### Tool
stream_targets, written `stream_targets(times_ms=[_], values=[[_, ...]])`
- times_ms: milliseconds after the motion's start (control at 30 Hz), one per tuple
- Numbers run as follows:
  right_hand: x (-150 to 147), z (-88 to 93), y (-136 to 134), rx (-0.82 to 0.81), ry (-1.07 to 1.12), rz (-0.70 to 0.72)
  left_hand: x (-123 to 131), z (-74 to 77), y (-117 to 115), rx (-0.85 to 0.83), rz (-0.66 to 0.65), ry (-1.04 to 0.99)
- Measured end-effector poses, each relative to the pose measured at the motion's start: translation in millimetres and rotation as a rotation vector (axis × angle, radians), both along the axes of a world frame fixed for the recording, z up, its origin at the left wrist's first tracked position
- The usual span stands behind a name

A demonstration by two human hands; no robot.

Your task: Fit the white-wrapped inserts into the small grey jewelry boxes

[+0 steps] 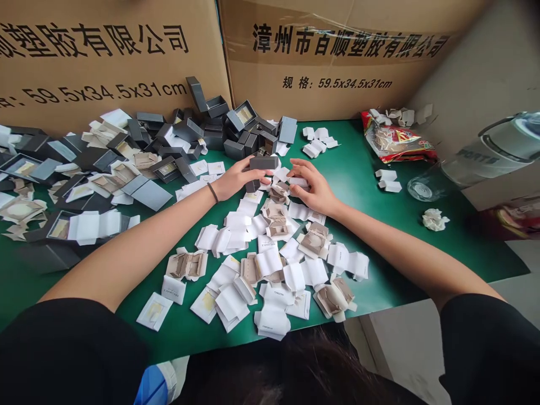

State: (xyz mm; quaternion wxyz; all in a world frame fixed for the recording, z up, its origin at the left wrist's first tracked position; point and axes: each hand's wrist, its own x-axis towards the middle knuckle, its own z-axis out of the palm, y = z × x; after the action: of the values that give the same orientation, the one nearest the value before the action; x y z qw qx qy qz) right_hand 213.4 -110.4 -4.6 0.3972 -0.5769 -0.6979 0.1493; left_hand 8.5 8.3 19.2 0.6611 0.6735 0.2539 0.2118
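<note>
My left hand (239, 179) grips a small dark grey box (262, 163) held just above the green table (363, 180), its fingers closed round the box's lower part. My right hand (311, 185) is curled on a small white folded insert (297, 181) right beside the box. Under and in front of both hands lie several white card inserts with beige pads (274, 264). A dark band sits on my left wrist.
A heap of dark grey boxes (219, 129) and open lids spreads along the back and left. Two large cardboard cartons (329, 56) stand behind. At the right lie a snack bag (396, 143), a clear bottle on its side (472, 160) and crumpled paper (435, 219).
</note>
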Motion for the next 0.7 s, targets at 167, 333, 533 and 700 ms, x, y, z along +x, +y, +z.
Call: stream_targets(times_ms=[167, 333, 533, 700], values=[[-17, 4.9, 26, -0.12, -0.015, 0.142, -1, -7.4, 3, -0.29, 0.183, -0.242], [-20, 14.0, 61, -0.277, 0.262, 0.343, -7, -6.9, 9, -0.46, 0.263, -0.359], [-17, 7.4, 87, -0.199, 0.126, 0.078, -8, -9.2, 10, -0.421, 0.318, -0.446], [-20, 3.1, 84, -0.126, -0.162, 0.108, -2, -13.6, 19, -0.242, 0.544, -0.441]])
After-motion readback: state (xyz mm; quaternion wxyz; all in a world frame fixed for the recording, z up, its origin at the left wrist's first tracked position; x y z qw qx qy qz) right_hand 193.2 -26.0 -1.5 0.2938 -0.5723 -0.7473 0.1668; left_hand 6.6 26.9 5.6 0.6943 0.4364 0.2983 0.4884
